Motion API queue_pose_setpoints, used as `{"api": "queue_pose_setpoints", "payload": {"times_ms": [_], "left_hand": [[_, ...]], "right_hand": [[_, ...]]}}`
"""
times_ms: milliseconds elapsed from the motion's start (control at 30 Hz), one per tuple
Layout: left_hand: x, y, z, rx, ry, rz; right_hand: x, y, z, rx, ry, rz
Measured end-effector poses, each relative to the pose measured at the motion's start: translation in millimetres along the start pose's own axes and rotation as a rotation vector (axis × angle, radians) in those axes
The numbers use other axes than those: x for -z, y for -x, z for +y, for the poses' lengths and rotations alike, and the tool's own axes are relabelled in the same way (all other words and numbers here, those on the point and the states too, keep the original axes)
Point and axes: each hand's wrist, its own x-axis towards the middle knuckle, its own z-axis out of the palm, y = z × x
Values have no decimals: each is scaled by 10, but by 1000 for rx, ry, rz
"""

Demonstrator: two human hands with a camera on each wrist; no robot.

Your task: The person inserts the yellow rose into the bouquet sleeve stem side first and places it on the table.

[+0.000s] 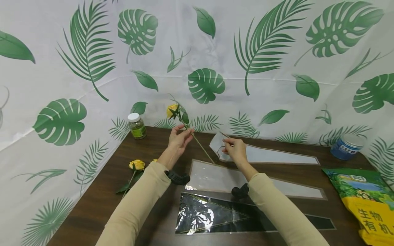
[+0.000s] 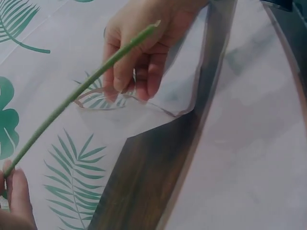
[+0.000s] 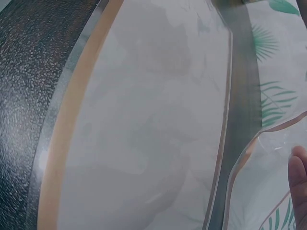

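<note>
My left hand (image 1: 178, 140) pinches the stem of a yellow rose (image 1: 172, 111) below its bloom and leaves. Its green stem (image 2: 72, 99) slants down to the right, and the cut end shows near my right hand (image 2: 144, 52) in the left wrist view. That right hand pinches the wide end of a clear flower sleeve (image 1: 277, 154) with a brown border, and the end is lifted and bowed open. In the right wrist view, fingertips (image 3: 298, 175) show against the raised film. The stem is outside the sleeve's mouth.
A second white sleeve (image 1: 212, 175) and a black sleeve (image 1: 221, 216) lie nearer on the dark table. More yellow roses (image 1: 136, 165) lie beyond my left forearm. A white-lidded jar (image 1: 137, 127) stands back left, a blue can (image 1: 346, 147) and green-yellow bag (image 1: 363, 196) at right.
</note>
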Motion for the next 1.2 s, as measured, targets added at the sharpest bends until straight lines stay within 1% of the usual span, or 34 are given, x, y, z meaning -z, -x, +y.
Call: {"api": "queue_pose_setpoints", "payload": {"times_ms": [33,67,100,167,200,233,267,300,333,433,467,533,600,767,900,967,1033,1067,1167,1200], "left_hand": [[10,-56,-24,-8,-8,16],[8,-63,-14,-12,9,7],[79,-200,-88,-20,49,-28],[125,-297,-142,1,73,-40],[139,-316,-156,12,83,-53],[136,-329,-174,19,51,-33],[118,-295,-158,24,40,-35],[120,-321,-182,28,12,-16],[45,-193,-112,40,-28,22],[-23,-28,-28,31,-21,5],[-33,5,-10,33,-5,-4],[-40,47,13,39,19,-21],[-48,65,23,42,14,-23],[-47,65,21,56,-1,-19],[-57,85,41,83,27,-24],[-65,86,53,99,48,-17],[-67,69,49,111,61,3],[-62,49,38,114,68,14],[1,-62,-30,95,96,29],[75,-183,-102,71,139,-6]], "right_hand": [[1,-3,1,0,-3,3],[2,-4,1,3,-4,6],[2,-4,1,5,-5,8],[4,-3,1,8,-7,7],[6,-3,2,10,-8,6],[6,-3,0,12,-8,5],[6,-2,-2,12,-5,5],[7,-2,-4,14,-4,5],[8,-2,-6,16,-3,6],[11,-2,-11,19,4,13],[13,-1,-12,19,6,13],[13,-1,-12,14,3,11],[13,4,-13,3,-3,6],[5,4,-12,-10,-19,3],[-5,2,-11,-8,-27,1],[-7,-2,-10,-5,-27,1],[-7,-4,-10,-2,-26,1],[-7,-4,-11,-2,-24,3],[-9,-5,-13,-5,-27,6],[-10,-5,-15,-6,-25,8]]}}
